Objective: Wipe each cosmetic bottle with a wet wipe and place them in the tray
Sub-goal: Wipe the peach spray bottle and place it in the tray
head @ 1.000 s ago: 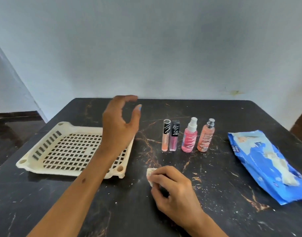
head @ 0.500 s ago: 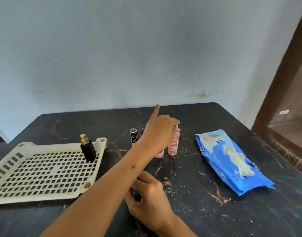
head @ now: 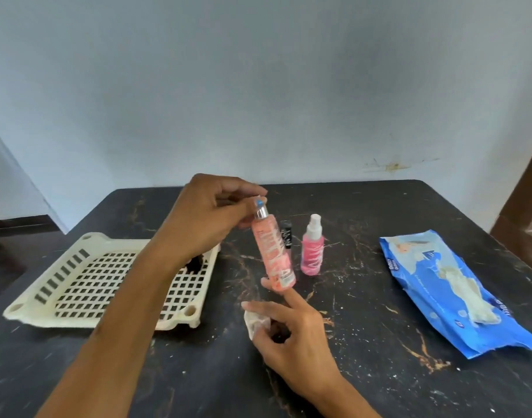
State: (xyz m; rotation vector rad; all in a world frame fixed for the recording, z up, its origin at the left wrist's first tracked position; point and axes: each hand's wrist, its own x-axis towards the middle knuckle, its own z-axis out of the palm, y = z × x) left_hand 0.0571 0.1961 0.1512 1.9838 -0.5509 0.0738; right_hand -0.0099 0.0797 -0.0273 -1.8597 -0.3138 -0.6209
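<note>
My left hand (head: 207, 218) pinches the silver cap of a peach spray bottle (head: 273, 254) and holds it tilted above the table. Just below it, my right hand (head: 292, 336) grips a crumpled wet wipe (head: 254, 322), with its index finger stretched toward the bottle's base. A pink spray bottle (head: 312, 251) with a white cap stands on the table behind. A black-capped tube (head: 286, 238) is partly hidden behind the held bottle. The cream tray (head: 77, 285) lies at the left, and a small black bottle (head: 194, 264) in it shows just past my left wrist.
A blue pack of wet wipes (head: 452, 291) lies at the right of the black marble table (head: 364, 342). A pale wall stands close behind the table. A brown door frame (head: 527, 206) rises at the far right.
My left hand has taken hold of the peach bottle's cap and lifted it off the table toward me. My right hand has risen with the wipe and spread its fingers.
</note>
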